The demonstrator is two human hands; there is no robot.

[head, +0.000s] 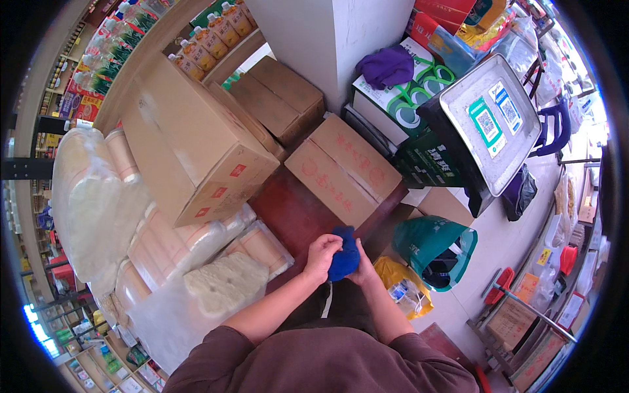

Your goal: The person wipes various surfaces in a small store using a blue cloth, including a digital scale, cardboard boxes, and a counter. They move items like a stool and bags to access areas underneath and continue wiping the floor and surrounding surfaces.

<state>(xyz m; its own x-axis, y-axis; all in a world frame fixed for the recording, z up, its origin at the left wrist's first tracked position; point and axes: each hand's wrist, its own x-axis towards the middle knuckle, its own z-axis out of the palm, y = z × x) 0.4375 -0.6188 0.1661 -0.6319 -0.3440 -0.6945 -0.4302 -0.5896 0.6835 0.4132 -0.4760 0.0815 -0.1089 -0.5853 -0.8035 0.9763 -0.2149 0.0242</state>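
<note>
Both of my hands are on a folded blue cloth (345, 263) in front of my body. The fingers of my left hand (324, 253) pinch its upper left side. From the right, my right hand (364, 265) grips the cloth, with the thumb pointing up along its edge and the other fingers mostly hidden. Just beyond the cloth, a cardboard box (344, 169) with red handwritten marks rests on a dark red surface (282, 199). A large cardboard carton (191, 132) stands to the left.
Plastic-wrapped packs of noodles (167, 245) pile up at the left. A green bag (432, 245) and a yellow bag (400, 285) are close on my right. A scale with a metal tray (516, 162) bears printed codes. A purple cloth (385, 66) lies on a white-and-green box (383, 110).
</note>
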